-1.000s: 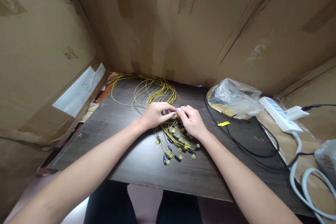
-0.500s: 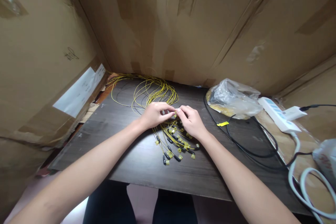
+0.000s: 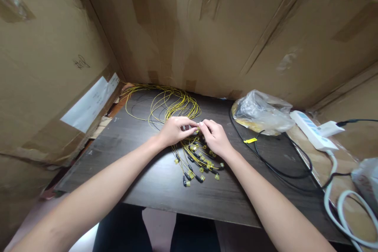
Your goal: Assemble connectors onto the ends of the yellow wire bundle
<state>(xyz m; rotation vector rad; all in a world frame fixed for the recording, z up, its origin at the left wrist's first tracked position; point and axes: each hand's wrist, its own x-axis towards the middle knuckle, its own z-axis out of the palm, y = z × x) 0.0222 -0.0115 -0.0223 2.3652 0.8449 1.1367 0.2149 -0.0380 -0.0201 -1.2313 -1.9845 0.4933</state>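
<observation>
My left hand [image 3: 176,129] and my right hand [image 3: 215,136] meet fingertip to fingertip over a bundle of thin yellow wires [image 3: 184,104]. Both are closed in a pinch. Between the fingertips is a small yellow connector piece [image 3: 199,129], mostly hidden by the fingers. Below the hands, several wire ends fan out on the dark table [image 3: 153,189]. They carry black sleeves [image 3: 199,179] and clear yellow plastic connectors [image 3: 188,184]. Behind the hands the wires loop back toward the far left corner.
A clear plastic bag [image 3: 261,110] with yellowish contents lies at the back right. Beside it are a white power strip [image 3: 310,129] with a plugged-in adapter, a black cable [image 3: 274,171] with a yellow tag, and a coiled white cord [image 3: 339,216]. Cardboard walls [image 3: 183,27] enclose the table's back and sides.
Both hands stay pinched together at nearly the same spot, with only slight finger movement. The wires and connectors on the table lie as before.
</observation>
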